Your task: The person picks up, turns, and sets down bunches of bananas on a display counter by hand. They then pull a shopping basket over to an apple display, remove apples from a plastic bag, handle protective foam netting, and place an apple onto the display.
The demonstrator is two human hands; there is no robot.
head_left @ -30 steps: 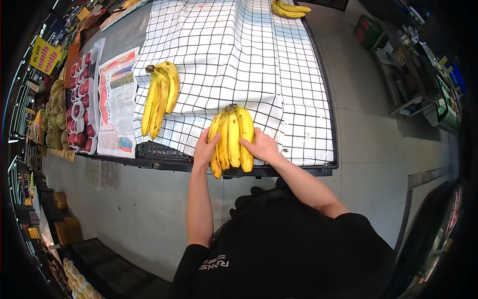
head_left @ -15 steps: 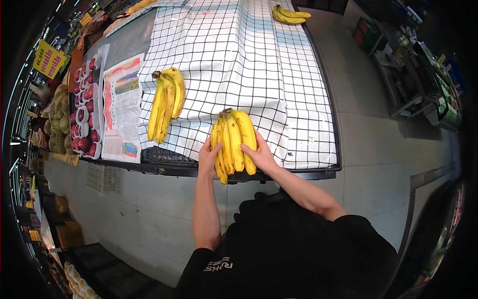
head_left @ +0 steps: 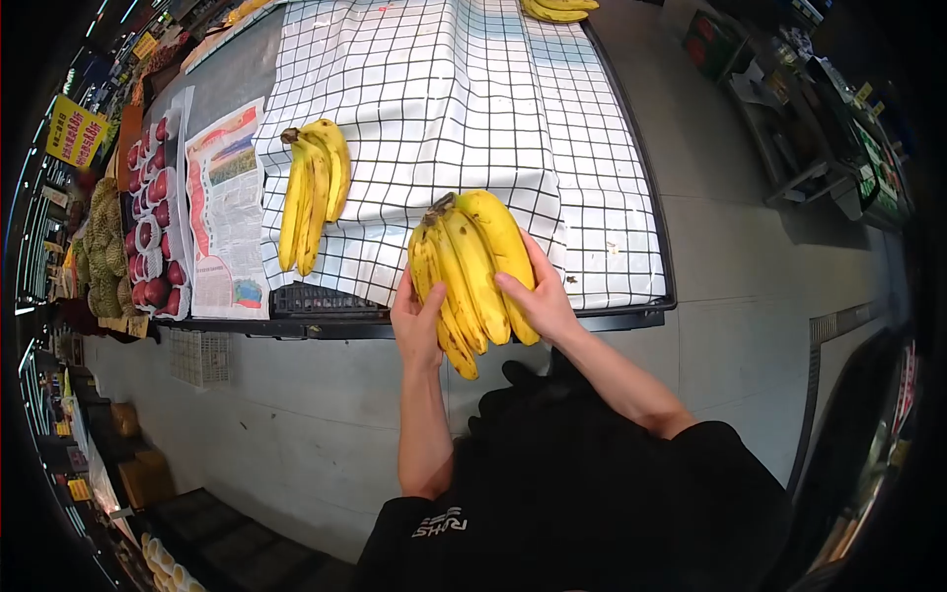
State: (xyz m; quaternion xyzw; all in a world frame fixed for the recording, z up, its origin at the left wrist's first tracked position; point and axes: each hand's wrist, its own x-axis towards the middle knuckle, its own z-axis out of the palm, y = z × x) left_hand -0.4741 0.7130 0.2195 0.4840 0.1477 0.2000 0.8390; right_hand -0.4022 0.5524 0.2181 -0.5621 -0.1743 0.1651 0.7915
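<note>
A bunch of yellow bananas (head_left: 469, 271) with brown spots is held up between both hands at the near edge of the table, its stem end pointing away. My left hand (head_left: 418, 321) grips its left side, thumb on top. Round the right side my right hand (head_left: 541, 296) is closed, its thumb also on the front. The fingers beneath the bunch are hidden. Another banana bunch (head_left: 316, 192) lies to the left on the white checked cloth (head_left: 414, 109).
Newspaper (head_left: 225, 212) and a tray of red apples (head_left: 153, 237) in foam nets lie left, with durians (head_left: 107, 247) beyond. More bananas (head_left: 559, 10) lie at the far right corner. The table's dark edge (head_left: 631, 321) runs in front. A wire basket (head_left: 200, 357) stands on the floor.
Both hands have raised the banana bunch closer to the camera and tilted it, its stem leaning left. The view has shifted slightly; the other bunches rest on the cloth as before.
</note>
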